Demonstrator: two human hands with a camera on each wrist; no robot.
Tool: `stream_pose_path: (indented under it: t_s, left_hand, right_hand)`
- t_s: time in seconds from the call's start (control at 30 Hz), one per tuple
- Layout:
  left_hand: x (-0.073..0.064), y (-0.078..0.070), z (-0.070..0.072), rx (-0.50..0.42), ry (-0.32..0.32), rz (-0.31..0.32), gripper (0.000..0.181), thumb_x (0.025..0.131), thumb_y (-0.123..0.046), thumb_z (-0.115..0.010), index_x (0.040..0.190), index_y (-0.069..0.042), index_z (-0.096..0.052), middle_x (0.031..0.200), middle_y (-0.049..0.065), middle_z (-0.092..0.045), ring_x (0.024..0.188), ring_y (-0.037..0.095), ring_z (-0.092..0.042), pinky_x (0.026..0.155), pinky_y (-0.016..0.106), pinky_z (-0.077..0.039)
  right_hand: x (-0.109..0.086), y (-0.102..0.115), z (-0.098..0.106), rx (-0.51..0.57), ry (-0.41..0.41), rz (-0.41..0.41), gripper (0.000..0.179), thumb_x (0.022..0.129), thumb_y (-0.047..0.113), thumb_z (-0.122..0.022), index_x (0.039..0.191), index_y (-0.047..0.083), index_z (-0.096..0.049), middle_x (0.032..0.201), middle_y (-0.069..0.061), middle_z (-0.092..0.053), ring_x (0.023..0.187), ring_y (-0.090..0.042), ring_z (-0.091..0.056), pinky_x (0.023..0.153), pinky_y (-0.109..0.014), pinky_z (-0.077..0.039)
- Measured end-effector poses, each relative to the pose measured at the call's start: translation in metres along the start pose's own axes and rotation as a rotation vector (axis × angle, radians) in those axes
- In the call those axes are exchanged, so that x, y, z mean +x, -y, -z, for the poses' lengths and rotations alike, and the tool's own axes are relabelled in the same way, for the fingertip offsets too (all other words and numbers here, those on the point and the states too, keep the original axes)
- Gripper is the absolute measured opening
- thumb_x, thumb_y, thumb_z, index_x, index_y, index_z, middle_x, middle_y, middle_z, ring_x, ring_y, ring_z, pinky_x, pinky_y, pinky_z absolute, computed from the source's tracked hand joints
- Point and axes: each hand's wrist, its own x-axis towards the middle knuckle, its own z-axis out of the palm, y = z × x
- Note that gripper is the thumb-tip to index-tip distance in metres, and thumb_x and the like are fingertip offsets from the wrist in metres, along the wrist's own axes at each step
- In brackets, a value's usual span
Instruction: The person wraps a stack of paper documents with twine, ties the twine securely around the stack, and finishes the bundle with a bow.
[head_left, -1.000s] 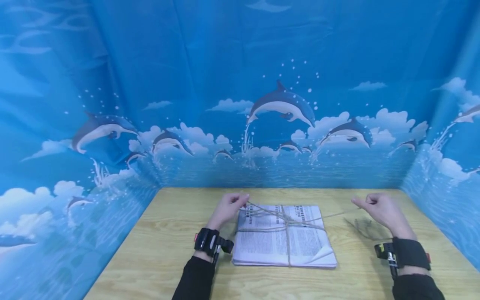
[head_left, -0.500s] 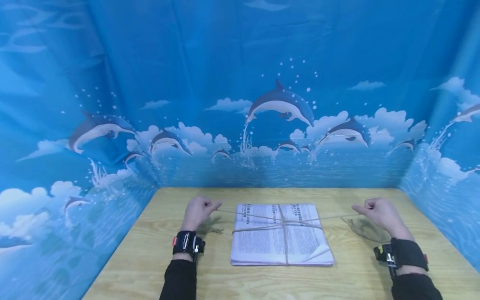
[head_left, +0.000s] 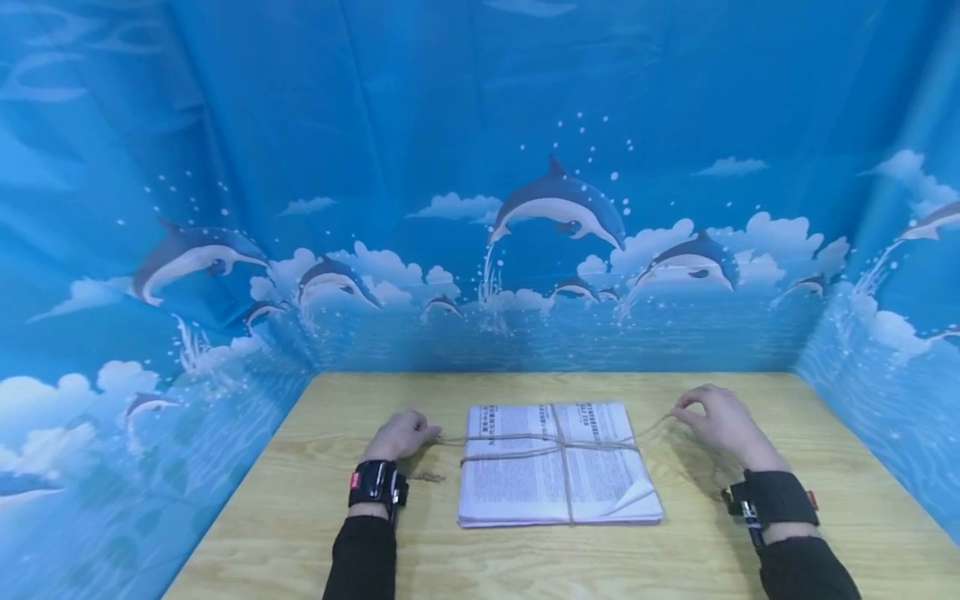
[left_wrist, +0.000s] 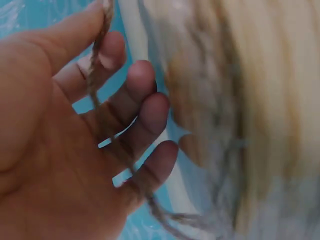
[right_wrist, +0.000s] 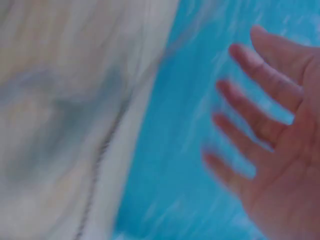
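Observation:
A stack of newspapers (head_left: 517,487) lies on the table, bound crosswise by brown twine (head_left: 567,487) that crosses near its middle. My left hand (head_left: 401,435), left of the stack, pinches one strand by the thumb. In the left wrist view that strand runs from the thumb tip down across the palm of my left hand (left_wrist: 65,145), the other fingers loosely bent. To the right of the stack is my right hand (head_left: 716,421), a strand rising toward its fingertips. The right wrist view shows my right hand (right_wrist: 280,120) with fingers spread, apart from the blurred twine (right_wrist: 102,150).
A pale wood-grain table (head_left: 300,517) carries the stack. A blue dolphin-print curtain (head_left: 420,125) stands along its back and sides. A frayed twine end (head_left: 427,477) lies beside the left wrist. Both wrists wear black straps with small cameras.
My left hand has drawn leftward off the stack, pulling its strand out, then dropped slightly. My right hand has come inward, and its strand, taut half a second ago, now hangs slacker.

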Motion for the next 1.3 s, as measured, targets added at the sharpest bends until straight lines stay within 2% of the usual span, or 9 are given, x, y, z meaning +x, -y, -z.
stream_pose_path:
  t_s: [0.17,0.27,0.4,0.5,0.57,0.83,0.97,1.13,1.3]
  left_hand:
    - [-0.002,0.002,0.008,0.026,0.008,-0.046,0.028,0.094,-0.028,-0.065,0.071,-0.011,-0.064,0.063,-0.003,-0.049,0.058,0.014,-0.046,0.055,0.03,-0.038]
    - [-0.002,0.002,0.012,0.085,-0.031,-0.086,0.014,0.09,-0.02,-0.069,0.079,-0.012,-0.072,0.076,0.0,-0.06,0.075,0.02,-0.054,0.08,0.044,-0.046]
    - [-0.001,-0.002,0.014,0.158,-0.198,-0.107,0.004,0.087,-0.015,-0.073,0.086,-0.014,-0.077,0.099,0.006,-0.068,0.101,0.029,-0.058,0.099,0.056,-0.037]
    - [0.0,-0.008,0.013,0.197,-0.356,-0.124,0.008,0.087,-0.014,-0.074,0.093,-0.013,-0.078,0.103,0.008,-0.072,0.099,0.029,-0.065,0.087,0.046,-0.049]
    - [0.0,-0.012,0.012,0.228,-0.402,-0.123,0.01,0.086,-0.013,-0.073,0.096,-0.013,-0.077,0.098,0.007,-0.075,0.09,0.027,-0.069,0.078,0.044,-0.055]
    - [-0.003,-0.03,-0.005,0.266,-0.164,-0.031,0.014,0.081,-0.003,-0.067,0.092,-0.008,-0.074,0.095,0.01,-0.072,0.086,0.029,-0.066,0.074,0.045,-0.054]
    - [-0.004,-0.056,-0.017,0.268,-0.144,-0.131,0.023,0.087,-0.005,-0.066,0.109,-0.007,-0.071,0.109,0.013,-0.07,0.102,0.031,-0.065,0.088,0.047,-0.052]
    - [-0.004,-0.092,-0.04,0.321,-0.137,-0.351,0.037,0.089,-0.009,-0.068,0.126,-0.009,-0.065,0.121,0.012,-0.067,0.114,0.029,-0.062,0.098,0.047,-0.048]
    - [-0.006,-0.108,-0.057,0.451,-0.071,-0.454,0.037,0.084,-0.003,-0.068,0.12,-0.013,-0.067,0.114,0.005,-0.071,0.11,0.024,-0.064,0.102,0.051,-0.044]
  right_hand:
    - [0.009,0.051,-0.02,0.151,0.162,0.188,0.016,0.09,0.015,-0.069,0.104,0.009,-0.073,0.102,-0.005,-0.073,0.097,-0.027,-0.067,0.085,-0.045,-0.054]
    - [0.01,0.073,-0.038,0.14,0.215,0.261,0.023,0.087,0.01,-0.07,0.11,0.007,-0.072,0.108,-0.006,-0.072,0.103,-0.028,-0.066,0.089,-0.046,-0.053]
    - [0.011,0.082,-0.056,0.121,0.214,0.32,0.018,0.083,0.001,-0.071,0.1,0.007,-0.073,0.092,-0.002,-0.071,0.087,-0.017,-0.066,0.078,-0.034,-0.054]
    - [0.014,0.081,-0.063,0.128,0.208,0.324,0.013,0.084,0.0,-0.07,0.091,0.01,-0.074,0.084,0.002,-0.07,0.078,-0.009,-0.063,0.07,-0.025,-0.052]
    - [0.016,0.079,-0.065,0.125,0.197,0.316,0.014,0.085,0.0,-0.069,0.091,0.011,-0.075,0.085,0.002,-0.072,0.08,-0.011,-0.066,0.072,-0.026,-0.054]
    - [0.016,0.078,-0.068,0.101,0.149,0.306,0.014,0.082,0.001,-0.072,0.088,0.013,-0.076,0.087,0.001,-0.074,0.083,-0.017,-0.069,0.075,-0.032,-0.056]
    - [0.016,0.08,-0.067,0.091,0.142,0.309,0.013,0.081,0.001,-0.072,0.087,0.012,-0.076,0.086,0.0,-0.074,0.082,-0.018,-0.069,0.075,-0.033,-0.056]
    - [0.016,0.082,-0.065,0.079,0.139,0.294,0.013,0.081,0.001,-0.073,0.085,0.012,-0.076,0.085,0.001,-0.074,0.08,-0.016,-0.068,0.073,-0.032,-0.056]
    - [0.015,0.084,-0.064,0.07,0.123,0.284,0.009,0.084,0.004,-0.072,0.084,0.013,-0.074,0.082,0.003,-0.072,0.075,-0.009,-0.064,0.07,-0.025,-0.054]
